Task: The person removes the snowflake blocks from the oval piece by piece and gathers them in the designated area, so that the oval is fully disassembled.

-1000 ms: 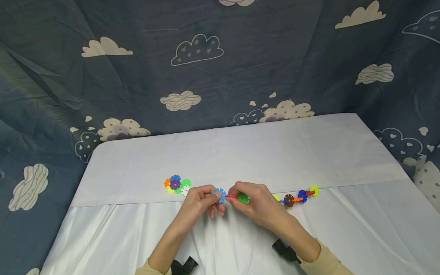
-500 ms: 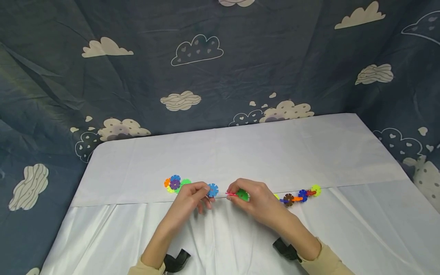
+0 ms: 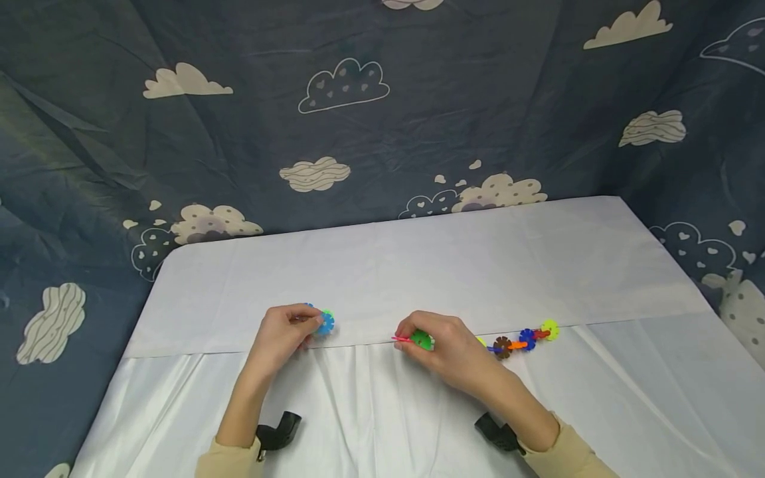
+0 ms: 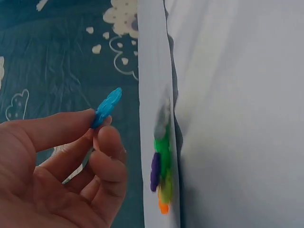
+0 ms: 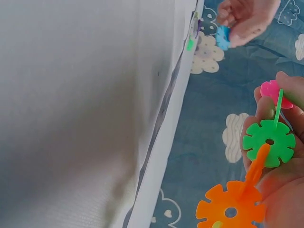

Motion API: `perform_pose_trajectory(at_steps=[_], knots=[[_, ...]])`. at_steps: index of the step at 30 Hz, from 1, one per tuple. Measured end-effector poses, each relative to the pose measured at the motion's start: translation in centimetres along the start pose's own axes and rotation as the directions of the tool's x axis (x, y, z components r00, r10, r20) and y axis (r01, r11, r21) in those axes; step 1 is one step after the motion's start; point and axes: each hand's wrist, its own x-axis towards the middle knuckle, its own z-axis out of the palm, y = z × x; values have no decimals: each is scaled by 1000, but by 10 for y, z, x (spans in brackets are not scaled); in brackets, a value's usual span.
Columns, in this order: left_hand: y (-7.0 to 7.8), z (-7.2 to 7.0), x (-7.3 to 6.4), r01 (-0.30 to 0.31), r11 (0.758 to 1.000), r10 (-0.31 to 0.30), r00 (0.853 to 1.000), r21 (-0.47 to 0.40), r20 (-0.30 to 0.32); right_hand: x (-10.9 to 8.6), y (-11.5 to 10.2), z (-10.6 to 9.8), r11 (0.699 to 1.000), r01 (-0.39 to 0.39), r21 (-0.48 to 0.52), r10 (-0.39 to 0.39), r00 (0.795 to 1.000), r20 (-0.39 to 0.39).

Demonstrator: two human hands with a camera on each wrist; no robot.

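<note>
My left hand (image 3: 277, 338) pinches a light blue snowflake disc (image 4: 107, 108) between thumb and fingertips. In the head view it is over the loose disc pile, mostly hiding it. The left wrist view shows that pile's purple disc (image 4: 155, 172), green disc (image 4: 163, 152) and orange disc (image 4: 163, 208). My right hand (image 3: 448, 348) pinches a pink disc (image 5: 270, 91) at the end of a chain of slotted discs. A green disc (image 5: 269, 142) and an orange disc (image 5: 228, 204) follow along the palm. Beyond the hand the chain shows a brown disc (image 3: 503, 347) and ends in a yellow disc (image 3: 550, 329).
A white cloth covers the table (image 3: 394, 272), with a seam running across it. Behind it hangs a dark blue curtain (image 3: 251, 139) with cloud prints. Black wrist mounts (image 3: 279, 431) sit below both forearms.
My left hand has drawn the light blue disc away from the pink disc and carried it left to the pile. The right hand stays nearly still with the chain.
</note>
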Motion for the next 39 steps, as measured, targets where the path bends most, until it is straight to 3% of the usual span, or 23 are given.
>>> perform_pose_trajectory(at_steps=[10, 19, 27, 32, 35, 39], knots=[[-15, -22, 7, 25, 997, -29, 998, 72, 49, -1, 1, 0, 1000, 7, 0, -7, 1000, -4], [-18, -28, 7, 82, 986, -83, 997, 147, -1, 0, 0, -1, 1000, -25, -2, 25, 1000, 17], [-16, -25, 7, 87, 981, -80, 996, 175, -48, -1, 0, -2, 1000, -29, 9, 29, 999, 32], [-12, -20, 6, 31, 985, -27, 999, 171, -23, -1, 2, -3, 1000, -17, 22, 16, 999, 40], [-8, -13, 4, -46, 986, 44, 999, 163, 16, -2, 3, -3, 1000, -10, 26, 9, 999, 40], [-1, -2, -1, -148, 979, 137, 987, 138, 88, -2, 3, -3, 1000, 8, 26, -9, 999, 34]])
